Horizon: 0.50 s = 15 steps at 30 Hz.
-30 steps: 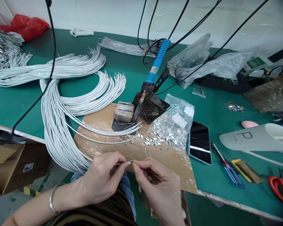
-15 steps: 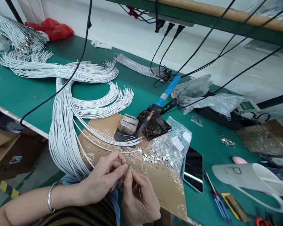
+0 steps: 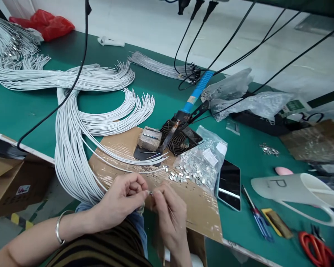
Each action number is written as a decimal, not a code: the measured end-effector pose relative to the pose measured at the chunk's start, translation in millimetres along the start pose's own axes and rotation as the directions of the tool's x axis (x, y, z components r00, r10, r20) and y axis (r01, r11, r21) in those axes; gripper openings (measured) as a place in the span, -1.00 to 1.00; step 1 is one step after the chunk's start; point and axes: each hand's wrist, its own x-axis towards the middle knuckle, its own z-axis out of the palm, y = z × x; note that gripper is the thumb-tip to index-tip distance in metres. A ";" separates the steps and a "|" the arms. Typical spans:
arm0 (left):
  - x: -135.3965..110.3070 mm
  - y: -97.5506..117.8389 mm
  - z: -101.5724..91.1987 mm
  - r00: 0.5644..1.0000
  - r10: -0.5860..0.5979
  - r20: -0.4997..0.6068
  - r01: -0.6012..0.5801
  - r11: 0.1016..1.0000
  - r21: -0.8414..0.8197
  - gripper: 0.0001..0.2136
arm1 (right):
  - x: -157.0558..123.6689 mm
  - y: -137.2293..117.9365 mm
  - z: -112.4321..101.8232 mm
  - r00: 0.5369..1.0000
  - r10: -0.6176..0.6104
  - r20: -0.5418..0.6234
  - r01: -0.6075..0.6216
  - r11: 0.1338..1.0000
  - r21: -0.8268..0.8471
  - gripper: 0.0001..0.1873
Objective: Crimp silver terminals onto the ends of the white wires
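A tiny piece point(image 3: 151, 193), too small to identify, is pinched at the fingertips of both the left hand point(image 3: 124, 202) and right hand point(image 3: 171, 213), over the near part of a cardboard sheet point(image 3: 203, 217). Beyond lie small metal clips point(image 3: 180, 175) beside a plastic bag point(image 3: 211, 142); a blue-handled soldering iron point(image 3: 197, 92) leans behind. Bundled white wires point(image 3: 69, 148) curve across the worktop point(image 3: 25, 109) at left.

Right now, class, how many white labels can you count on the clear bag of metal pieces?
2: the lower-left label lies near the middle of the bag, and the upper-right label sits by its right edge. Others may be hidden underneath.
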 end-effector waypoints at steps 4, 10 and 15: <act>5.3 2.1 1.4 0.997 -0.066 0.040 0.066 0.998 0.005 -0.73 | 1.7 2.6 3.8 0.998 -0.039 0.056 0.037 0.999 0.035 -0.64; 18.4 -2.4 -7.3 0.988 -0.151 0.026 0.151 0.988 -0.028 -0.67 | 0.0 26.6 -5.0 0.994 0.021 -0.110 -0.023 1.000 -0.016 -0.56; 30.3 -5.6 -20.2 0.987 -0.119 -0.106 0.117 0.993 -0.028 -0.70 | 12.9 64.7 -30.3 0.916 0.117 -0.385 -0.225 0.942 -0.248 -0.66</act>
